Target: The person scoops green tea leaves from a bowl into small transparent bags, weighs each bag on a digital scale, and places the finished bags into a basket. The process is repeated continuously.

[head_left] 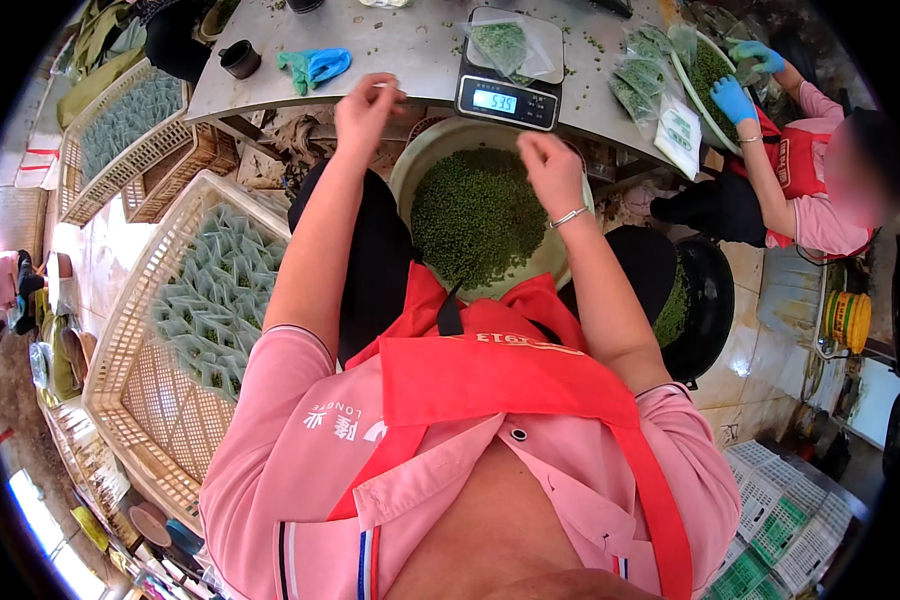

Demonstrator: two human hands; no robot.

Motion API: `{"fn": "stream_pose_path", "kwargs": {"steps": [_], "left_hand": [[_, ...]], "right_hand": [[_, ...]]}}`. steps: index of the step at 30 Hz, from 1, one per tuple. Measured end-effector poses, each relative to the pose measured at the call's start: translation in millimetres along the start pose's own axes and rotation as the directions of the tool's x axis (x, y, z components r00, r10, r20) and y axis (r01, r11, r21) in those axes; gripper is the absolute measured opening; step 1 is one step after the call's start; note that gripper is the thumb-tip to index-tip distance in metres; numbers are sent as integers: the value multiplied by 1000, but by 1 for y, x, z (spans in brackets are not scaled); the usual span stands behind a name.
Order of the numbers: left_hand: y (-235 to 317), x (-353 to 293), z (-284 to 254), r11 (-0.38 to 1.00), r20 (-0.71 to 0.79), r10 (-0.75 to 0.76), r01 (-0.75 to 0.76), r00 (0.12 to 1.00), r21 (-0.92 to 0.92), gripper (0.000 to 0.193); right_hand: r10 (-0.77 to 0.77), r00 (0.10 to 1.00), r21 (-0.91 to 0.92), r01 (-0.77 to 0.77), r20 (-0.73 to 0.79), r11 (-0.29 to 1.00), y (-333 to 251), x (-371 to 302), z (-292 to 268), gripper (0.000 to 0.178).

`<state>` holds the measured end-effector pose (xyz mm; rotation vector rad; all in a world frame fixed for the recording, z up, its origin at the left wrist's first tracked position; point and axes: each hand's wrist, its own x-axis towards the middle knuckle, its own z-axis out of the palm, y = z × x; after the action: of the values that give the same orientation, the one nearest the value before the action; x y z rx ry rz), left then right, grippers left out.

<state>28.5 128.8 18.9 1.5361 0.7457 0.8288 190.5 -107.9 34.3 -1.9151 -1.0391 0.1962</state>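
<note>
A clear plastic bag of green peppercorns [498, 46] lies on the pan of a digital scale [512, 98] at the table's front edge. My left hand [366, 110] is raised left of the scale, its fingers curled together, with nothing visible in them. My right hand [553, 170] hovers over the right rim of a large round tub [406, 180], just below the scale. Its fingers are pinched closed; what they hold, if anything, is hidden. Loose green peppercorns [475, 215] fill the tub between my knees.
A crate [170, 410] at my left holds many filled bags; another crate [70, 180] stands behind it. On the metal table [410, 50] lie blue-green gloves [315, 68] and a dark cup [239, 60]. At right, a gloved co-worker [810, 180] reaches into a basin [692, 85] beside filled bags.
</note>
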Motion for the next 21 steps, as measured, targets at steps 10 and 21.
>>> {"fn": "stream_pose_path", "kwargs": {"steps": [10,21], "left_hand": [[18,-33,33,859,35,195,-188,980,476,21],[26,-22,32,607,-10,45,-19,999,795,43]], "right_hand": [[-281,959,-547,250,27,799,-8,100,20,20],[-117,818,-572,489,564,658,-121,87,60,17]]}}
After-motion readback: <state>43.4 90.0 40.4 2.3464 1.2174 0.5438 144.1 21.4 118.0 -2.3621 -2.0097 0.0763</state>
